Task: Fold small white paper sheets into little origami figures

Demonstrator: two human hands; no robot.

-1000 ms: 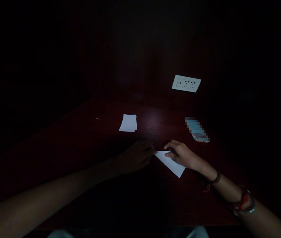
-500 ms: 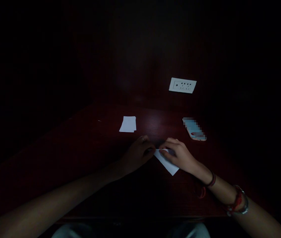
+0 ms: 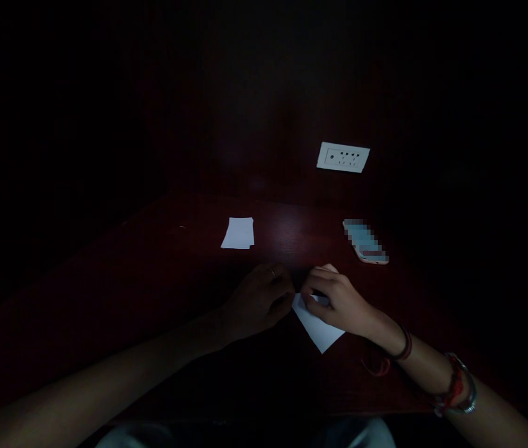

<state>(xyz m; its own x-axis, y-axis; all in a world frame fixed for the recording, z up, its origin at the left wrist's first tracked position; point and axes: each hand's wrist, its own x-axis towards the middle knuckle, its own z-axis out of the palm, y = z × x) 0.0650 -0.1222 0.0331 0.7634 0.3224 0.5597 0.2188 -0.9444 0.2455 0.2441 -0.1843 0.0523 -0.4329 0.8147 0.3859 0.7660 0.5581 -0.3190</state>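
Head view: the left hand [image 3: 259, 298] and right hand [image 3: 338, 302], fingers curled, pinch the upper corner of a white paper [image 3: 320, 333] lying on the table [image 3: 175, 280]. It looks like a fold being pressed. A clean crease calls for keeping the edges aligned and flat.

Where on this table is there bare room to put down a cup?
Bare table lies between the paper stack and the phone, and across the dim stretch left of the stack. It is crowded where the left hand and right hand meet on the folded paper.
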